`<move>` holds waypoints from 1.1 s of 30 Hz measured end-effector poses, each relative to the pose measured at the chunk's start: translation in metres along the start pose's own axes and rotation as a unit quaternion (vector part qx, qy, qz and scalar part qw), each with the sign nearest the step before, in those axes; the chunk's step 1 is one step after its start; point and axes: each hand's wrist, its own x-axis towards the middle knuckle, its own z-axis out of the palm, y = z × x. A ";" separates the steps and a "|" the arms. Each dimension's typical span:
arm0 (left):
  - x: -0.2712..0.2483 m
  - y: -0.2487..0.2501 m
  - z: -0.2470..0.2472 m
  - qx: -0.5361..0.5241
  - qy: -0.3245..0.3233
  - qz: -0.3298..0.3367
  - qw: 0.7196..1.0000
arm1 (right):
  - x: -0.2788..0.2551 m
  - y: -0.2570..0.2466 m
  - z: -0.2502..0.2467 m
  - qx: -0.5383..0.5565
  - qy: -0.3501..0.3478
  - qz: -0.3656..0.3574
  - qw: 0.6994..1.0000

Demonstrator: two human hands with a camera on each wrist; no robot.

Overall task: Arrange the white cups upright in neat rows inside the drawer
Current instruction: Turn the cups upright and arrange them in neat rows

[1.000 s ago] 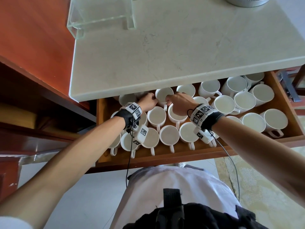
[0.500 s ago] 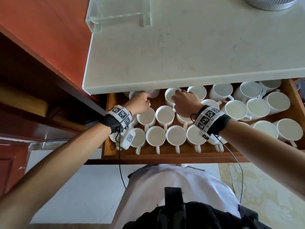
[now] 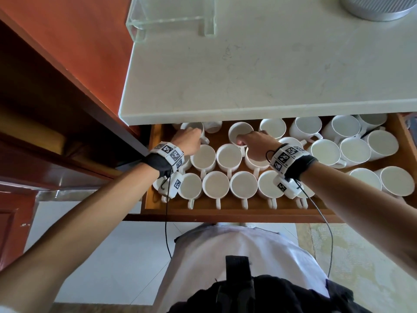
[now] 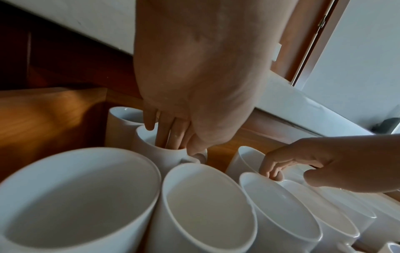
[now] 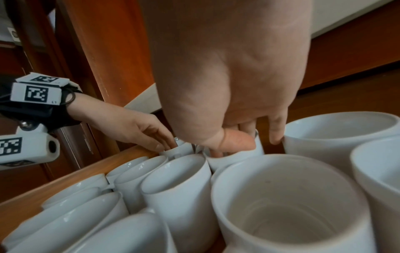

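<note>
Both hands are reaching into the back of the wooden drawer [image 3: 155, 168] under the countertop [image 3: 270, 71] — left hand [image 3: 188, 141] has its fingers dipped inside a white cup [image 4: 164, 155] near the back-left corner, thumb outside by the handle. Right hand [image 3: 256, 143] is pinching the rim of another cup [image 3: 239, 132] — thumb inside, fingers outside. The front cups [image 3: 215, 184] stand upright in rows, handles toward the person.
</note>
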 end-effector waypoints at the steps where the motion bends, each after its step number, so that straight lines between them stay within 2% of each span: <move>1: 0.000 0.000 0.000 0.010 0.003 0.000 1.000 | 0.000 0.000 0.000 0.006 -0.002 0.002 1.000; 4: 0.000 0.003 0.000 0.015 0.039 0.010 0.999 | -0.003 0.002 -0.001 0.042 0.003 0.008 0.999; 7: -0.001 0.016 0.000 0.023 0.085 0.049 0.995 | -0.008 0.008 -0.003 0.055 0.091 0.010 0.994; 9: 0.000 0.027 0.003 0.003 0.077 0.072 0.994 | -0.013 0.013 -0.003 0.026 0.140 0.041 0.989; 10: 0.002 0.032 0.005 -0.026 0.057 0.079 0.995 | -0.016 0.014 -0.003 0.004 0.142 0.059 0.988; 12: 0.006 0.042 0.011 -0.057 0.022 0.080 0.995 | -0.022 0.017 -0.001 -0.030 0.104 0.098 0.989; 15: 0.010 0.052 0.018 -0.034 -0.001 0.074 0.997 | -0.025 0.020 0.005 -0.047 0.045 0.131 0.989; 18: 0.014 0.057 0.024 -0.005 -0.011 0.072 0.997 | -0.026 0.016 0.016 -0.034 0.035 0.128 0.991; 21: 0.016 0.059 0.026 0.030 -0.007 0.085 0.996 | -0.030 0.014 0.023 -0.037 0.047 0.122 0.991; 27: 0.017 0.063 0.025 0.029 -0.013 0.087 0.996 | -0.030 0.032 0.010 -0.057 0.137 0.083 0.985; 33: 0.017 0.065 0.022 0.031 -0.004 0.093 0.995 | -0.018 0.020 0.002 -0.116 0.101 0.062 0.986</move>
